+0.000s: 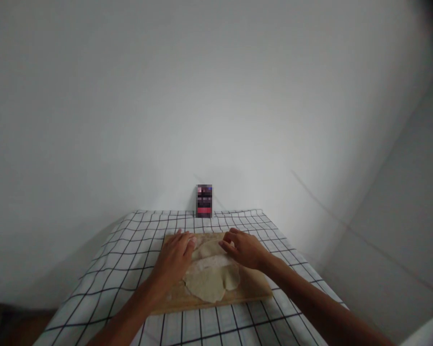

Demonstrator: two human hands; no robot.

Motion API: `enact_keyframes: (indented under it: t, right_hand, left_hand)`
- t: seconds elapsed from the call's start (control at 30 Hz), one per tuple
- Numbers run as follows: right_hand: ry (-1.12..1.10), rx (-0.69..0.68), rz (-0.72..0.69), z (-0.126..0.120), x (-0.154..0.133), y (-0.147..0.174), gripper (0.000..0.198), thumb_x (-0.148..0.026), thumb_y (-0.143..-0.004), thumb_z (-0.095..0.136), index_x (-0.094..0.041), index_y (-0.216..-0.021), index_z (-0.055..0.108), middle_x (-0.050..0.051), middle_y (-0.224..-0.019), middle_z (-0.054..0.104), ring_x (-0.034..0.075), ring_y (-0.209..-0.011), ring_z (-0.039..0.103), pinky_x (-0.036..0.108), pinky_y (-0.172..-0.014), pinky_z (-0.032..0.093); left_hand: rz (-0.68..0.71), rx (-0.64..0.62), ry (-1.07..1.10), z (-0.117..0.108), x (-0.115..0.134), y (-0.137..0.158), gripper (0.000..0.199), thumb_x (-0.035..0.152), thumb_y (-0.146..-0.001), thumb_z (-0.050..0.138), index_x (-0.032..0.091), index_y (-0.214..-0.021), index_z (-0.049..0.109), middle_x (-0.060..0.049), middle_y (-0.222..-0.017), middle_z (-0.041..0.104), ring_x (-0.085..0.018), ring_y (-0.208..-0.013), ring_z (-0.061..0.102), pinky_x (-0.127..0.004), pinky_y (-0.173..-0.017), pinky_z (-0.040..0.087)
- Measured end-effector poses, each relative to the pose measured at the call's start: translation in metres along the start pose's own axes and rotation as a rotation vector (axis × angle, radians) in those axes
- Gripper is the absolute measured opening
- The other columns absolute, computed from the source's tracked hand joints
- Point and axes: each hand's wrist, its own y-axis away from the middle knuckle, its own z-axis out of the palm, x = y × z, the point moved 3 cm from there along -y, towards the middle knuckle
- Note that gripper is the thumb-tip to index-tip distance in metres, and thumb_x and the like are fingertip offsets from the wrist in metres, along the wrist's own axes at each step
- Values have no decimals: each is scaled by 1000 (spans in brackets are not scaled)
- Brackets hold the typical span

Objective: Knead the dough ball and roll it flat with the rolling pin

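A thin, pale dough sheet (205, 283) lies on a wooden board (254, 286), with an uneven near edge and a notch at its right. Across its middle runs a whiter, floury band that looks like a fold. My left hand (177, 252) rests at the dough's left side, palm down, fingers stretched forward over the board's far left part. My right hand (244, 247) is at the dough's far right side, its fingers curled in and the thumb pointing left over the dough. Whatever lies inside those curled fingers is hidden.
A black-and-white checked cloth (234, 327) covers the table under the board. At the table's far edge a phone-like upright rectangle (204, 201), its face blurred out, leans against the white wall (209, 96). Another wall surface (400, 216) stands to the right.
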Motion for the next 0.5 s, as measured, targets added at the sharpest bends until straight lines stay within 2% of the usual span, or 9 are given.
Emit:
enact_keyframes:
  t: [0.13, 0.27, 0.4, 0.5]
  right_hand:
    - [-23, 1, -93, 10, 7, -4, 43, -42, -110, 33, -20, -120, 69, 10, -123, 71, 24, -113, 64, 37, -96, 48]
    - [-36, 46, -120, 29, 19, 4, 47, -40, -110, 30, -19, -135, 64, 12, -142, 65, 26, -131, 57, 46, -113, 43]
    - [-16, 101, -133, 40, 22, 24, 51, -39, -110, 29, -15, -144, 59, 14, -153, 57, 28, -145, 47, 50, -121, 37]
    - [3, 137, -115, 38, 17, 37, 51, -40, -110, 32, -17, -147, 57, 14, -153, 57, 29, -146, 47, 52, -121, 37]
  left_hand:
    - [18, -32, -18, 1, 5, 3, 41, 32, -107, 31, 19, -116, 70, -10, -119, 76, -25, -116, 67, -48, -109, 47]
    - [-15, -45, -60, -4, 18, 11, 41, 35, -107, 32, 20, -124, 67, -11, -127, 73, -27, -122, 64, -51, -109, 47]
    - [17, -1, -168, -6, 30, 26, 39, 35, -105, 38, 21, -130, 64, -12, -134, 71, -31, -128, 61, -58, -112, 44]
    - [75, 46, -215, -1, 32, 39, 41, 38, -106, 39, 20, -135, 62, -14, -137, 69, -34, -133, 58, -60, -114, 43]
